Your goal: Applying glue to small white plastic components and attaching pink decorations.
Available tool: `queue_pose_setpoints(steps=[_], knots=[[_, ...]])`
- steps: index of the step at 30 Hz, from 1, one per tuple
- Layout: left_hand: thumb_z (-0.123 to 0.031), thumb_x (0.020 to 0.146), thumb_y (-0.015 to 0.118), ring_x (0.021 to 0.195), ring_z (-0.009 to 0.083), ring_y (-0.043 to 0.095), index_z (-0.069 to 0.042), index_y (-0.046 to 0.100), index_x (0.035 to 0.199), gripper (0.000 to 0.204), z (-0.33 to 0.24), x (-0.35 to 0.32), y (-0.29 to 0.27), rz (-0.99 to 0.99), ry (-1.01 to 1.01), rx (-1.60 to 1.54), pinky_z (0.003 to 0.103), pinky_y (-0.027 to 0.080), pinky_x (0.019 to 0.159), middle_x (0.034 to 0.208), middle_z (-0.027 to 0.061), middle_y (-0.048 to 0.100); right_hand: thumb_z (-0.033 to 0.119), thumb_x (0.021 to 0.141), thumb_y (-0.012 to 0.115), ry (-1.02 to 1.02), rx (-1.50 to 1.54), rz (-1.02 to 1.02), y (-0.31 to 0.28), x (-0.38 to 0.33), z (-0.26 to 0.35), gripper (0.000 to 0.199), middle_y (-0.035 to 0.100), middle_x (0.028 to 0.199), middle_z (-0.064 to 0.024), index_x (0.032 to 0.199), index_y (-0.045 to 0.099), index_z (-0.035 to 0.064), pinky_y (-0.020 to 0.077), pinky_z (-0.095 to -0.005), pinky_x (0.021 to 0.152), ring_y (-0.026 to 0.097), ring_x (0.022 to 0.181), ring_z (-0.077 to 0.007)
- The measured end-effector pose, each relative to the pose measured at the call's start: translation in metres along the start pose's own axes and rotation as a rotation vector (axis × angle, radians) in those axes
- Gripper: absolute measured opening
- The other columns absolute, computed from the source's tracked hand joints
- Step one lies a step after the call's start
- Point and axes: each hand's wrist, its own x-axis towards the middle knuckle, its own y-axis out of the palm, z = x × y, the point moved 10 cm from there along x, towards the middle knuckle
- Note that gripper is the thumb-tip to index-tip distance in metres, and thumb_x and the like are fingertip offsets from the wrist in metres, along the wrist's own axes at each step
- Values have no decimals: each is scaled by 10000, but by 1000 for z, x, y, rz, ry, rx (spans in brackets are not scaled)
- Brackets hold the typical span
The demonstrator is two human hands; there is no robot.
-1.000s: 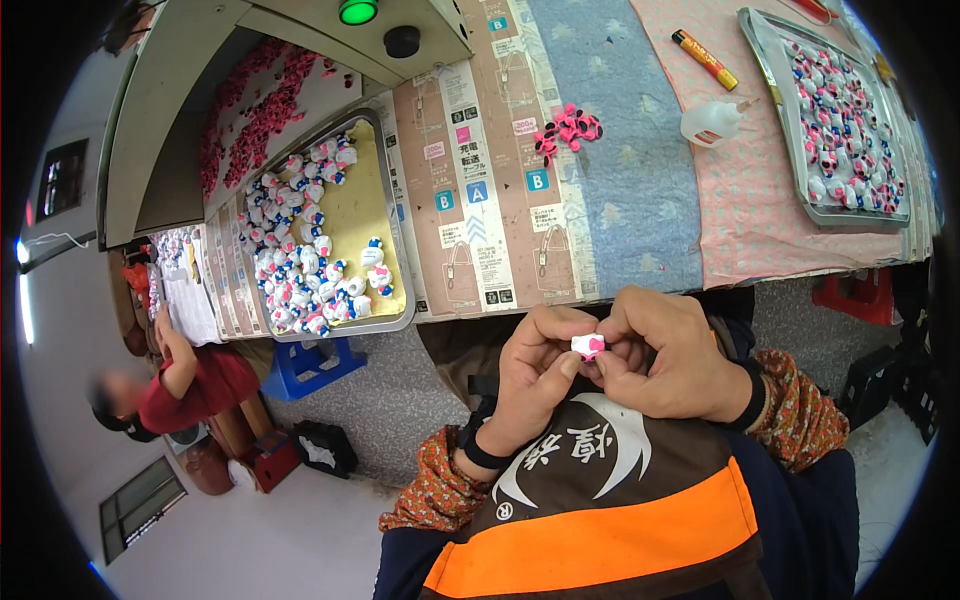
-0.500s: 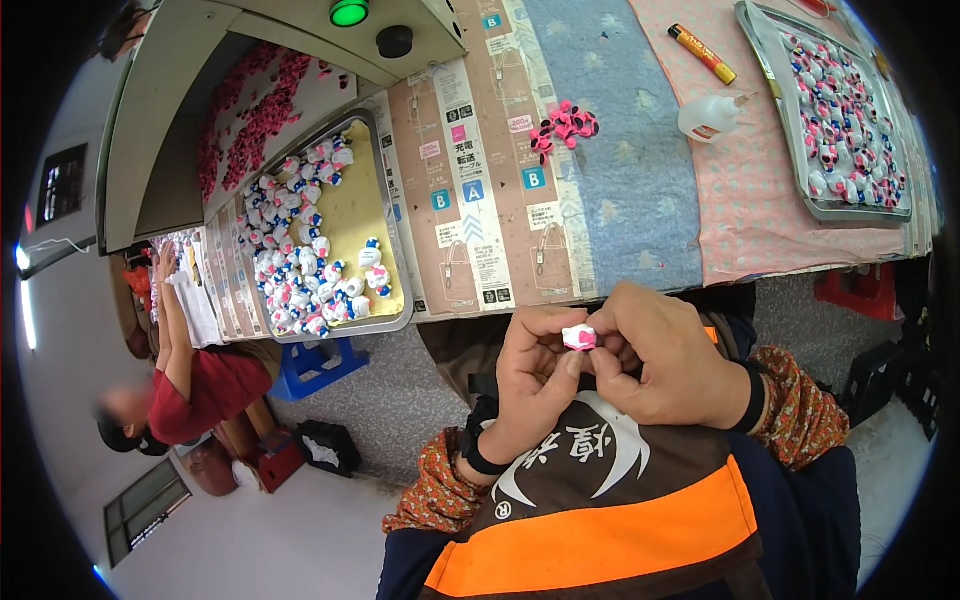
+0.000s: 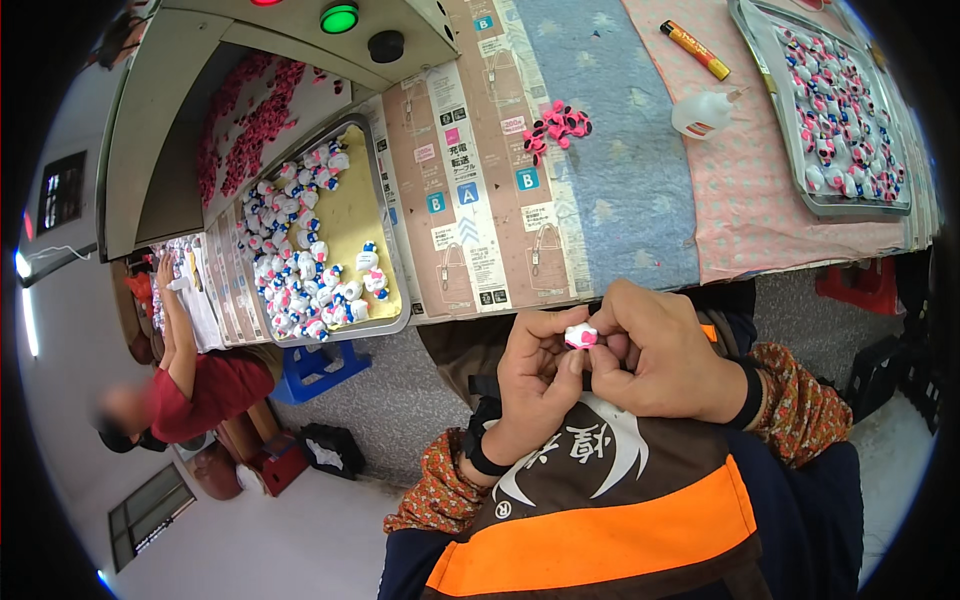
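Observation:
Between my two hands, in front of the table edge, is a small white figurine head (image 3: pixel 580 336) with a pink bow-like part. My left hand (image 3: pixel 535 365) pinches it from the left with thumb and fingertips. From the other side, the thumb and forefinger of my right hand (image 3: pixel 665 350) close on it too. Parts of the figurine are hidden behind the fingers. Beyond my hands, a small pile of pink pieces with dark spots (image 3: pixel 556 129) lies on the table covering.
A metal tray (image 3: pixel 398 285) of white and blue figurines stands at the left, by a machine (image 3: pixel 290 25) holding many pink pieces. On the right are a glue bottle (image 3: pixel 704 114), a yellow-red tube (image 3: pixel 695 50) and another filled tray (image 3: pixel 850 208). A co-worker (image 3: pixel 215 390) works at far left.
The figurine head has turned slightly between my fingers. Both hands keep their pinch in almost the same place. The view has shifted a little.

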Motion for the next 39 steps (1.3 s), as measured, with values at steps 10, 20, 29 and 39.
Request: queue_pose_setpoints(steps=[10, 20, 29, 39], knots=[[68, 952, 499, 1079, 129, 594, 46, 465, 1313, 363, 3, -1, 2, 0, 2, -7, 273, 474, 971, 1190, 117, 579, 20, 709, 668, -86, -17, -70, -3, -2, 1, 210, 554, 607, -120, 792, 476, 27, 457, -355, 467, 607, 504, -280], [26, 984, 510, 1105, 171, 600, 19, 408, 1298, 330, 5, 1, -1, 1, 8, -80, 311, 481, 989, 1217, 163, 571, 6, 745, 661, -46, -22, -40, -4, 1, 0, 191, 569, 709, -136, 858, 507, 21, 465, -358, 514, 620, 587, -293], [22, 970, 550, 1064, 172, 617, -4, 434, 1255, 309, 1, 4, -1, -47, 4, -180, 312, 534, 919, 1208, 158, 591, 11, 764, 687, -245, -203, -134, -8, -1, 18, 203, 541, 751, -122, 890, 529, 31, 459, -395, 535, 594, 633, -317], [71, 948, 570, 1080, 153, 605, -6, 474, 1219, 298, 0, 2, -5, -56, 10, -131, 302, 502, 951, 1198, 138, 593, -31, 715, 672, -271, -177, -142, -10, 0, 22, 216, 537, 737, -106, 861, 527, 34, 450, -388, 520, 588, 623, -303]])
